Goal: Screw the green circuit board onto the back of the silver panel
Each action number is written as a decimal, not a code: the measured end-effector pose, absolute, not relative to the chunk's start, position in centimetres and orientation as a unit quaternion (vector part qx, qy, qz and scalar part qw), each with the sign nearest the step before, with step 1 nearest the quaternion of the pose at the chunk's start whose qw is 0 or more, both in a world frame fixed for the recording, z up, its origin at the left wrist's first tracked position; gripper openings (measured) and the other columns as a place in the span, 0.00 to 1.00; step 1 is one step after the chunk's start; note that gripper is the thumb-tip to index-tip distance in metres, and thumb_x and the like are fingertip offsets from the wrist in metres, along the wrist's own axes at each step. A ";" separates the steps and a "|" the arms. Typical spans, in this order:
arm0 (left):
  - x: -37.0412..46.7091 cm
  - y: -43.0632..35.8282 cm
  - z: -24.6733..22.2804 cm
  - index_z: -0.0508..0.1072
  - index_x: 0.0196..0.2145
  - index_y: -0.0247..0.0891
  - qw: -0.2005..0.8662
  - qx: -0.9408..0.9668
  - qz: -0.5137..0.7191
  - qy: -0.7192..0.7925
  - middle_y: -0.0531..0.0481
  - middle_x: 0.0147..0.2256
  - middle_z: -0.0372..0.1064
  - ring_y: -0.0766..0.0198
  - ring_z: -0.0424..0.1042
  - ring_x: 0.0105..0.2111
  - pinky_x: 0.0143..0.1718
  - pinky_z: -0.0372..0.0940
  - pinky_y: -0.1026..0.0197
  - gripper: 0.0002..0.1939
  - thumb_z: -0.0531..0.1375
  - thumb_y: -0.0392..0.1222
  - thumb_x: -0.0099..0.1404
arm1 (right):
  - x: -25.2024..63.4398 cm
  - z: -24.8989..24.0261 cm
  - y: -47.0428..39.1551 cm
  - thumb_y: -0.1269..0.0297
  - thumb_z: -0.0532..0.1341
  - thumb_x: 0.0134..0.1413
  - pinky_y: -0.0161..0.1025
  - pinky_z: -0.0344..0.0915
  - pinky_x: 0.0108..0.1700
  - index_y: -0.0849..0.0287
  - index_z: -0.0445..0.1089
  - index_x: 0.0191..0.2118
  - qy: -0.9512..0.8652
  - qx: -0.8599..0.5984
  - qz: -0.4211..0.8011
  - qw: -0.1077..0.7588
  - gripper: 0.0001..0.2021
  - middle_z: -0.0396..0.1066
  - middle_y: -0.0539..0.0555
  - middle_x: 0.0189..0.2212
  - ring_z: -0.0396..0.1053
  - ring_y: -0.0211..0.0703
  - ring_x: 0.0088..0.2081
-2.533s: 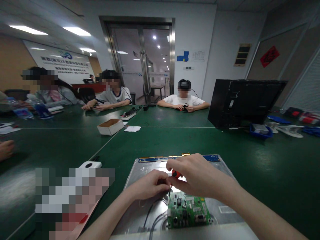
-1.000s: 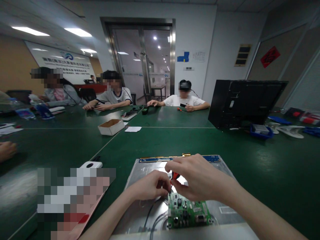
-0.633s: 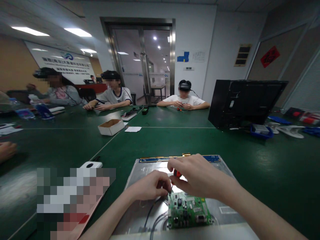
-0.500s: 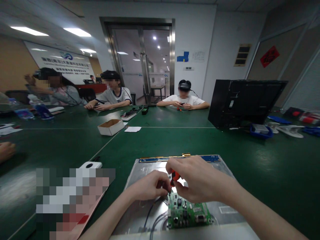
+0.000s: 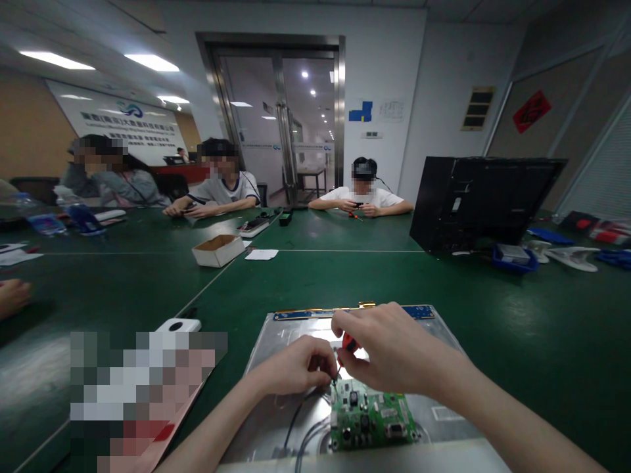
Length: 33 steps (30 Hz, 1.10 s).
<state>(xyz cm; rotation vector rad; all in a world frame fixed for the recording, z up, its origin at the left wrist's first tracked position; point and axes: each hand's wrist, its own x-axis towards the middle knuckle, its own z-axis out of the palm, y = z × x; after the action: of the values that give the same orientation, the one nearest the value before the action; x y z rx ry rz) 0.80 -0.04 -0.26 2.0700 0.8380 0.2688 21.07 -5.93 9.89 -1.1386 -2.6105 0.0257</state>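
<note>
A red-and-black screwdriver (image 5: 350,342) is gripped in my right hand (image 5: 389,348), its thin shaft pointing down to the upper left corner of a green circuit board (image 5: 369,417). Close beside the shaft, my left hand (image 5: 300,364) is closed at that same corner; whatever its fingertips pinch is too small to make out. The board lies on a silver metal panel (image 5: 276,335) with a blue strip (image 5: 419,312) along its far edge. Dark cables (image 5: 305,440) run across the panel left of the board.
Left of the panel lies a white device (image 5: 182,325) beside a blurred-out area. Further off are an open white box (image 5: 218,251), a paper (image 5: 261,254), a black monitor (image 5: 483,203) and a blue tray (image 5: 515,259). Several people sit around the green table (image 5: 315,276).
My right hand has shifted slightly right and up, and the screwdriver handle is turned, with its shaft now showing. My left hand is nearly still.
</note>
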 end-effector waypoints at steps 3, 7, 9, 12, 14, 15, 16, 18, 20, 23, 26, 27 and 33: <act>0.8 0.0 -0.3 0.74 0.30 0.36 0.427 0.835 0.103 0.331 0.54 0.28 0.70 0.64 0.67 0.29 0.29 0.60 0.66 0.06 0.59 0.32 0.53 | 21.2 10.1 -6.0 0.67 0.58 0.49 0.35 0.43 0.24 0.57 0.63 0.35 -0.907 -0.394 0.009 0.146 0.06 0.73 0.50 0.29 0.63 0.37 0.25; 0.9 0.0 -0.3 0.73 0.27 0.36 0.429 0.834 0.110 0.329 0.56 0.25 0.67 0.66 0.65 0.26 0.27 0.58 0.67 0.05 0.58 0.30 0.51 | 21.3 9.9 -5.9 0.61 0.59 0.55 0.36 0.41 0.24 0.57 0.64 0.33 -0.911 -0.386 0.005 0.143 0.06 0.72 0.49 0.26 0.63 0.36 0.23; 0.9 -0.1 -0.3 0.73 0.27 0.36 0.435 0.831 0.113 0.327 0.57 0.24 0.67 0.66 0.65 0.26 0.27 0.58 0.67 0.06 0.58 0.29 0.50 | 21.2 9.7 -5.8 0.54 0.58 0.59 0.36 0.39 0.25 0.57 0.64 0.31 -0.909 -0.393 -0.004 0.141 0.11 0.72 0.49 0.24 0.62 0.36 0.22; 0.9 0.0 -0.4 0.74 0.30 0.36 0.449 0.819 0.119 0.336 0.56 0.27 0.70 0.64 0.68 0.29 0.30 0.61 0.66 0.09 0.59 0.29 0.49 | 21.1 9.5 -5.6 0.57 0.57 0.60 0.37 0.38 0.25 0.57 0.65 0.30 -0.906 -0.401 -0.016 0.133 0.11 0.72 0.49 0.23 0.62 0.35 0.22; 0.8 0.0 -0.4 0.74 0.31 0.36 0.447 0.819 0.116 0.340 0.55 0.28 0.70 0.64 0.68 0.30 0.31 0.61 0.66 0.10 0.59 0.28 0.49 | 21.1 9.5 -5.6 0.64 0.57 0.58 0.36 0.39 0.24 0.57 0.65 0.32 -0.907 -0.400 -0.015 0.135 0.05 0.73 0.49 0.26 0.62 0.35 0.23; 0.8 0.1 -0.4 0.74 0.31 0.36 0.441 0.824 0.109 0.338 0.55 0.28 0.70 0.64 0.68 0.30 0.31 0.61 0.66 0.10 0.59 0.28 0.50 | 21.0 9.5 -5.6 0.66 0.58 0.56 0.36 0.40 0.24 0.57 0.65 0.34 -0.907 -0.398 -0.012 0.138 0.02 0.74 0.49 0.28 0.63 0.35 0.24; 0.8 0.1 -0.4 0.74 0.30 0.36 0.433 0.830 0.103 0.336 0.55 0.28 0.70 0.64 0.68 0.29 0.30 0.61 0.66 0.09 0.59 0.29 0.50 | 21.0 9.5 -5.6 0.67 0.58 0.54 0.36 0.40 0.24 0.57 0.65 0.36 -0.908 -0.395 -0.007 0.142 0.03 0.74 0.49 0.30 0.64 0.36 0.25; 0.8 0.0 -0.3 0.74 0.30 0.36 0.424 0.837 0.097 0.332 0.55 0.28 0.70 0.64 0.67 0.29 0.30 0.60 0.66 0.08 0.59 0.30 0.51 | 21.1 9.7 -5.7 0.68 0.59 0.50 0.36 0.42 0.24 0.57 0.64 0.39 -0.909 -0.390 0.003 0.148 0.08 0.74 0.50 0.32 0.65 0.37 0.26; 0.9 -0.1 -0.2 0.74 0.29 0.36 0.427 0.834 0.104 0.333 0.55 0.27 0.69 0.65 0.66 0.28 0.30 0.59 0.67 0.07 0.59 0.30 0.51 | 21.1 9.8 -5.7 0.67 0.59 0.51 0.36 0.42 0.24 0.57 0.63 0.39 -0.911 -0.384 0.010 0.150 0.08 0.74 0.50 0.32 0.65 0.37 0.26; 1.0 -0.2 0.0 0.72 0.27 0.36 0.436 0.830 0.120 0.326 0.57 0.24 0.65 0.67 0.63 0.26 0.27 0.57 0.67 0.06 0.58 0.30 0.50 | 21.3 9.7 -5.6 0.58 0.60 0.56 0.36 0.41 0.24 0.56 0.64 0.36 -0.909 -0.388 0.000 0.152 0.08 0.74 0.49 0.30 0.66 0.38 0.26; 1.0 -0.2 0.0 0.72 0.27 0.36 0.449 0.825 0.123 0.320 0.57 0.23 0.64 0.67 0.63 0.25 0.27 0.56 0.67 0.07 0.58 0.30 0.48 | 21.2 9.5 -5.4 0.53 0.59 0.59 0.37 0.40 0.24 0.56 0.66 0.34 -0.905 -0.401 -0.009 0.142 0.11 0.75 0.49 0.28 0.67 0.38 0.25; 1.0 -0.2 -0.1 0.72 0.28 0.36 0.453 0.823 0.120 0.322 0.57 0.24 0.65 0.67 0.64 0.26 0.27 0.57 0.67 0.08 0.58 0.29 0.48 | 21.2 9.4 -5.4 0.55 0.59 0.60 0.37 0.40 0.24 0.56 0.66 0.34 -0.903 -0.405 -0.010 0.140 0.10 0.75 0.49 0.28 0.68 0.38 0.25; 0.9 -0.1 -0.3 0.74 0.29 0.35 0.447 0.822 0.107 0.337 0.55 0.26 0.67 0.65 0.65 0.27 0.28 0.58 0.66 0.08 0.58 0.31 0.49 | 21.0 9.5 -5.7 0.67 0.60 0.52 0.35 0.42 0.24 0.57 0.64 0.40 -0.901 -0.405 0.000 0.153 0.09 0.75 0.49 0.29 0.67 0.39 0.25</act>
<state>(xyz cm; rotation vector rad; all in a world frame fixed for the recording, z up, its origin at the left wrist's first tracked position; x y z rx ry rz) 0.91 -0.06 -0.32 2.0349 0.8333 0.2643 20.96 -5.70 9.54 -1.1619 -2.5861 0.0010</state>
